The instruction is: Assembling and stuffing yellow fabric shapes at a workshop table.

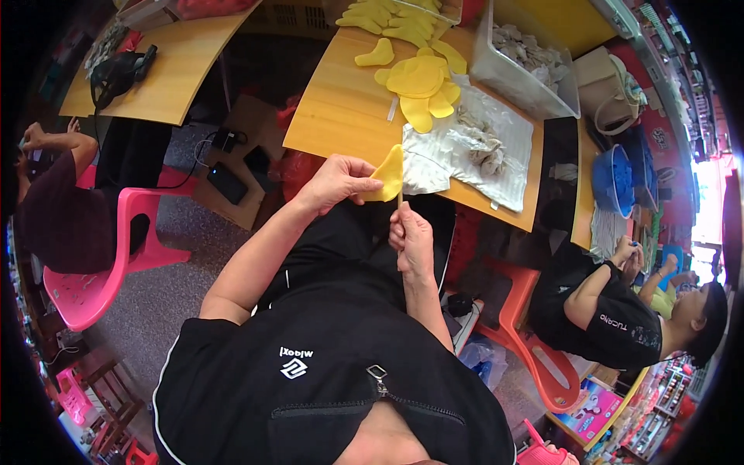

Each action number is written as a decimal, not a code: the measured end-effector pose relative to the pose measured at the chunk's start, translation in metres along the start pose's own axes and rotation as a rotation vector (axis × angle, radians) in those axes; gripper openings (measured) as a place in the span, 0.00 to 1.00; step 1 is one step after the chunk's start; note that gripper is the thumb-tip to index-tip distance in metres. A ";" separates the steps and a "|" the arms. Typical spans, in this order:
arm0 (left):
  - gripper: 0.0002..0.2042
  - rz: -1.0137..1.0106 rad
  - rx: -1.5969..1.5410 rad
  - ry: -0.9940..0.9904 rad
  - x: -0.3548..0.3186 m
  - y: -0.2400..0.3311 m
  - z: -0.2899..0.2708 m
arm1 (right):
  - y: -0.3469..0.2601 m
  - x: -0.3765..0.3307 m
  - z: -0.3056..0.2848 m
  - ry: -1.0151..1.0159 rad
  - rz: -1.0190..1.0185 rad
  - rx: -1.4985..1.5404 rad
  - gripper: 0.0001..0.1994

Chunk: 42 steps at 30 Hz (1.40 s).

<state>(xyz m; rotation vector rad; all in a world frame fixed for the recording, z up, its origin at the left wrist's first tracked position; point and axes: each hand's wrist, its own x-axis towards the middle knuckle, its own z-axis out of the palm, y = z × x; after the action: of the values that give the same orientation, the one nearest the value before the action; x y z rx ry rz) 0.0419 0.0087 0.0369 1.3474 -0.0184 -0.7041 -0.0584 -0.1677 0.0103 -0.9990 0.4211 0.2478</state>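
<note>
Just past the table's near edge, my left hand [339, 184] pinches a small yellow fabric piece [391, 172] with a pointed upper end. My right hand [415, 239], below it, is closed around a thin light-coloured stick [401, 200]. The stick's upper end meets the lower edge of the yellow piece; whether it goes inside, I cannot tell. Beyond my hands, a pile of rounded yellow fabric pieces [417, 81] lies on the wooden table [333, 93]. One boot-shaped yellow piece [375, 53] rests apart from the pile, and several more [403, 27] are heaped at the far edge.
Crumpled whitish cloth [482, 143] lies on a white padded sheet [515, 174] at the table's right. Behind stands a clear bin [523, 62] of scraps. A person on a pink chair [116, 263] sits left; another in a black cap [713, 318] works at right, near an orange chair [542, 364].
</note>
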 end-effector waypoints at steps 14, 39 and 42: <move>0.11 0.055 0.162 -0.139 -0.010 0.006 -0.023 | -0.008 0.001 -0.003 -0.039 -0.074 0.021 0.17; 0.11 0.054 -0.154 0.027 0.006 0.011 -0.010 | -0.006 -0.007 0.013 0.123 -0.262 -0.511 0.15; 0.11 0.030 -0.158 0.034 0.004 0.013 -0.013 | -0.012 -0.011 0.018 0.248 -0.442 -0.805 0.13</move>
<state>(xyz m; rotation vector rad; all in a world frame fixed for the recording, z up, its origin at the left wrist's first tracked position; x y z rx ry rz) 0.0563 0.0189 0.0433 1.2048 0.0438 -0.6438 -0.0595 -0.1582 0.0327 -1.8924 0.3112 -0.1302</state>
